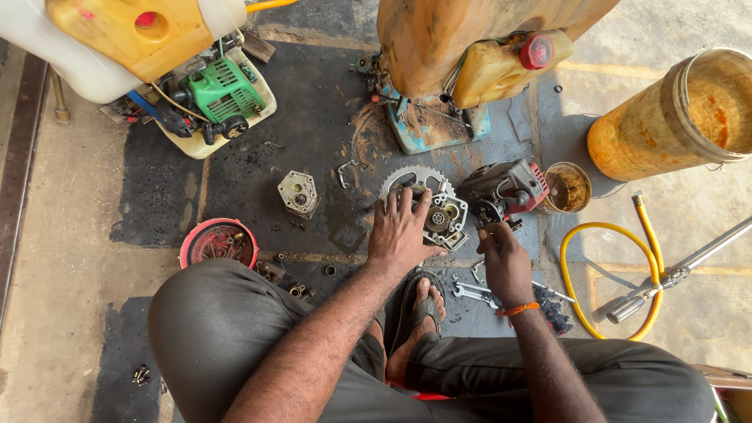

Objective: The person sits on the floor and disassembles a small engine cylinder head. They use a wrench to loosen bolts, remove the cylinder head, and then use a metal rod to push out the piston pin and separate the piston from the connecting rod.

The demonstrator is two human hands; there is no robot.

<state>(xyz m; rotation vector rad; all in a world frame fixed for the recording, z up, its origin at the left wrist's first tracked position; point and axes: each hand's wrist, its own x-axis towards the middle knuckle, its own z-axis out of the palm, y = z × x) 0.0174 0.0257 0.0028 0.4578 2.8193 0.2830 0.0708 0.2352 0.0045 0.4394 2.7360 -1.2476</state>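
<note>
My left hand lies flat, fingers spread, on a toothed sprocket and an open metal gearbox with small gears inside, on the dark floor mat. My right hand is just right of the gearbox, fingers curled at its edge near a small engine with a red cover; whether it pinches a small part cannot be told. An orange thread is tied round that wrist. My sandalled foot rests below the hands.
A metal housing and a red bowl of parts lie to the left. Spanners lie near my right hand. A green-engined sprayer, yellow tanks, a bucket, a small tin, a yellow hose and a lance surround them.
</note>
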